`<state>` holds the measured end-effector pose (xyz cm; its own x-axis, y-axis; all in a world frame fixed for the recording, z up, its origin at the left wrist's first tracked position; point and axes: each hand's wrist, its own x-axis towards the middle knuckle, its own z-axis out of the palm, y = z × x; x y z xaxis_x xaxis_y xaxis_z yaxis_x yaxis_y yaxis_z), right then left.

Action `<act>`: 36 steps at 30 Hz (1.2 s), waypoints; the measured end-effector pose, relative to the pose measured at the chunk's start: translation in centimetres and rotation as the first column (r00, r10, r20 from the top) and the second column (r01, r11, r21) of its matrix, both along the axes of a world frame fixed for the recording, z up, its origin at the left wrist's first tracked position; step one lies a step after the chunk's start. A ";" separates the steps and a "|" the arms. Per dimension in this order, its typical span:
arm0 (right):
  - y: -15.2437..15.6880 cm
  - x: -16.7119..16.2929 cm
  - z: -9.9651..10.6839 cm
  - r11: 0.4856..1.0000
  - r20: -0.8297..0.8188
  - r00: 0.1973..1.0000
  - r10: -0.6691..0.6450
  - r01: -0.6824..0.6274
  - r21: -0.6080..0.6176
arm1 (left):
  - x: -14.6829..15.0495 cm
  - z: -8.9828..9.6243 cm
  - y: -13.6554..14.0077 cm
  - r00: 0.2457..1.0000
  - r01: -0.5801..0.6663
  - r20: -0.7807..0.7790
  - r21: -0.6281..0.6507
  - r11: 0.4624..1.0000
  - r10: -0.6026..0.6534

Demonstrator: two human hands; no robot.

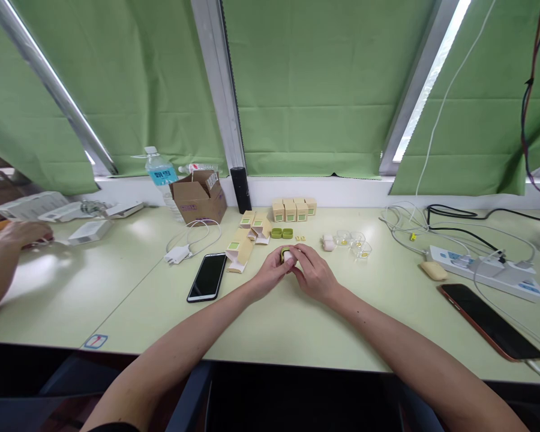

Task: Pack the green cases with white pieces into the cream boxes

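Observation:
My left hand point(270, 271) is closed around a small white rounded case point(288, 257) with an olive-green edge, held just above the table. The fingers of my right hand point(314, 271) are bent against its right side, and both hands hide much of it. Beyond them lies a pair of open olive-green covers point(282, 233), with small yellow-green pieces point(300, 238) beside it. A pale pink-white case point(328, 242) sits to the right, next to several clear plastic cups point(357, 241). Opened cream paper boxes point(240, 249) lie left of my hands.
Several small closed cream boxes point(290, 210) stand at the back. A phone point(207, 277) and a white charger point(177, 254) lie left; a power strip point(481, 273), cables and another phone point(490, 321) lie right. Another person's hand point(27, 233) is at far left.

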<state>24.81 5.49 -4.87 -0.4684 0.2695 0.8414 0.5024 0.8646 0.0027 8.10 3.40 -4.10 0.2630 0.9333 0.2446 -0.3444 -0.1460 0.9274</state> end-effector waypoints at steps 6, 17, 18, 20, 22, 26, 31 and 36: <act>0.4 0.2 -0.5 0.996 -0.025 1.000 0.004 -0.007 -0.090 | -0.4 -0.1 0.0 0.990 0.119 0.069 0.029 0.992 -0.121; 0.7 0.4 0.2 0.989 -0.021 0.997 -0.077 0.074 -0.126 | -0.8 0.4 0.5 0.986 0.086 0.148 -0.041 0.995 -0.079; 0.6 0.5 0.4 0.987 -0.004 0.994 -0.107 0.105 -0.120 | -0.9 0.5 0.5 0.986 0.071 0.156 -0.040 0.997 -0.064; 0.5 0.7 1.0 0.973 0.061 0.980 -0.191 0.197 -0.118 | -1.0 0.6 0.6 0.984 0.030 0.174 -0.042 0.999 -0.022; 0.2 1.0 1.9 0.935 0.175 0.936 -0.305 0.329 -0.129 | -1.2 0.6 0.8 0.981 -0.009 0.194 -0.051 0.999 0.019; 0.3 1.8 4.1 0.772 0.454 0.744 -0.491 0.613 -0.170 | -1.5 0.4 1.3 0.970 -0.038 0.235 -0.078 0.996 0.055; 2.0 4.7 6.6 0.525 0.614 0.540 -0.576 0.820 -0.228 | -1.5 0.4 1.2 0.966 -0.035 0.254 -0.070 0.997 0.052; 3.9 8.0 8.0 0.304 0.712 0.426 -0.558 0.903 -0.302 | -1.3 0.7 0.9 0.963 -0.017 0.267 -0.075 0.997 0.036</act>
<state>32.80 9.43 3.11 0.0034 0.9930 0.1178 0.9950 -0.0151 0.0986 6.81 4.28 -3.36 0.1719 0.9566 0.2354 -0.5785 -0.0954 0.8101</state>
